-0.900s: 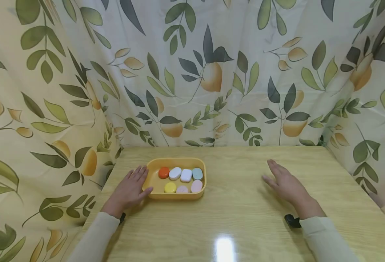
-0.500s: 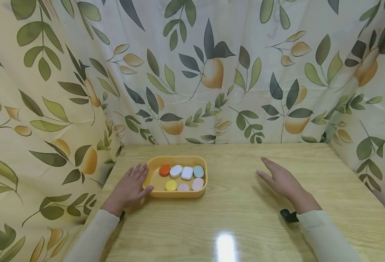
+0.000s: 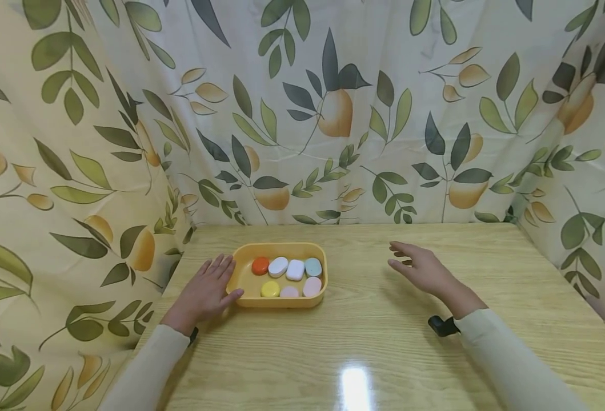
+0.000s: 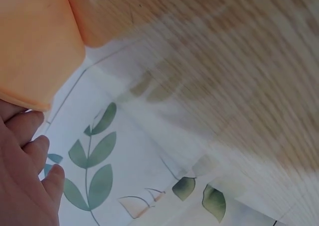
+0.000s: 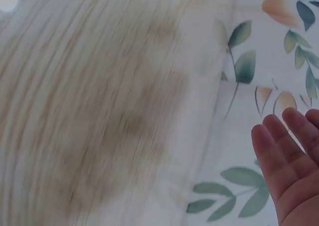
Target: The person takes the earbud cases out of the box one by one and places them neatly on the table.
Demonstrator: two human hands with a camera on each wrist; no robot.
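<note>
Head view, left hand [image 3: 203, 294] rested with straight fingers against the left end of a yellow tray [image 3: 276, 303], seven colored pieces [image 3: 295, 270] lay inside, right hand [image 3: 428, 273] hovered relaxed, well apart.

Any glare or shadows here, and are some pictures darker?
Head view: bright, with a glare patch on the wood-grain tabletop and a soft shadow beside the right hand; left wrist view: dimmer, the tabletop faintly mirroring the leaf-patterned curtain; right wrist view: also dim, with a glare spot in the top-left corner.
</note>
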